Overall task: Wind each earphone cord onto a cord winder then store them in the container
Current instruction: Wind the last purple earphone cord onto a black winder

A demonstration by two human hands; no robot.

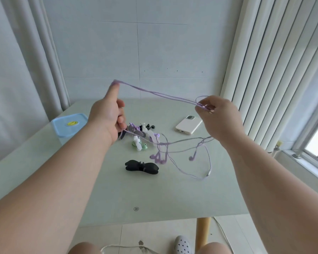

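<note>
A purple earphone cord is stretched in the air between my hands. My left hand is raised with its index finger pointing up, the cord looped over the fingertip, and its lower fingers curl round a strand. My right hand pinches the bundled strands. Loose ends with purple earbuds and the plug hang down to the table. A black cord winder lies on the table in front. Behind it sits a pile of wound earphones and winders. The blue-lidded container stands at the left.
A white phone lies face down on the pale green table at the right. Curtains hang at the left, vertical blinds and a window at the right. My knees, a shoe and a white cable show below the table's front edge.
</note>
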